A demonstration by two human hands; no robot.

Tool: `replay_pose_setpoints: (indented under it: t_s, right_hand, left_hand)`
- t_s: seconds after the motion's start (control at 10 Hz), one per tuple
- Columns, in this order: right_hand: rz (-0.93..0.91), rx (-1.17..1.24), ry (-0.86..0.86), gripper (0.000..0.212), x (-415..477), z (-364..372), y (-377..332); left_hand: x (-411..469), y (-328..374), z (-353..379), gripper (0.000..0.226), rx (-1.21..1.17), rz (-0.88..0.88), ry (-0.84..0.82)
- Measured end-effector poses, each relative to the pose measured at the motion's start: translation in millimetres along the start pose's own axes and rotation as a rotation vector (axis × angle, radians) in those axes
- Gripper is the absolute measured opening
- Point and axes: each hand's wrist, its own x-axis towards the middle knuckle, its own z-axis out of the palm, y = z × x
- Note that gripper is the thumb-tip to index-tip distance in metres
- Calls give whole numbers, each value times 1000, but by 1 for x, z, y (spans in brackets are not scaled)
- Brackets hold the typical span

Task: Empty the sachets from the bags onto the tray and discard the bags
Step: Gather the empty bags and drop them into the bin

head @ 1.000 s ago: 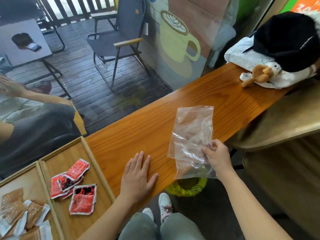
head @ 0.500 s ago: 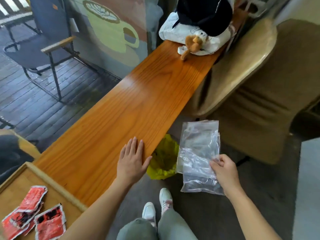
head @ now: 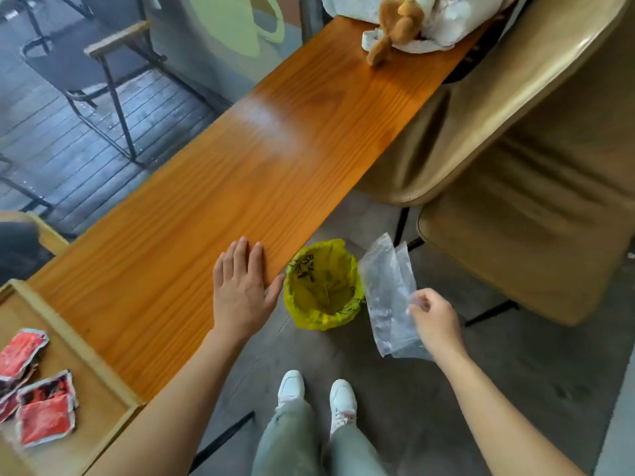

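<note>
Bags [head: 388,297], clear and empty, pinched in right hand [head: 434,322] at lower centre-right, held over the floor just beside yellow-lined bin [head: 323,286]. Left hand [head: 240,290] flat on counter [head: 275,149], fingers spread, gripping nothing. Red sachets [head: 31,383] lying in wooden tray [head: 99,383], lower left of frame

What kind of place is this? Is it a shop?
Probably a café. A big coffee cup is painted on the wall, a long wooden counter runs along the window, and a tray holds red sachets.
</note>
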Motion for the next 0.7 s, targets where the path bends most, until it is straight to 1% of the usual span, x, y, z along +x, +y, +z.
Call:
replay_pose_setpoints:
  t_s: [0.2, 0.4, 0.5, 0.6, 0.7]
  right_hand:
    - [-169, -162, -33, 21, 52, 35, 6]
    - [-353, -263, -72, 25, 113, 113, 25]
    - [-553, -303, -50, 27, 141, 157, 42]
    - [-704, -378, -38, 32, 167, 211, 73]
    - [-669, -480, -100, 37, 191, 264, 115]
  left_hand:
    - [0, 1, 5, 63, 17, -30, 63]
    - [-1, 2, 9, 63, 12, -28, 104]
    - [-1, 3, 9, 70, 19, -24, 110]
    - [-2, 0, 10, 79, -7, 17, 160]
    - [-1, -10, 24, 81, 45, 69, 211]
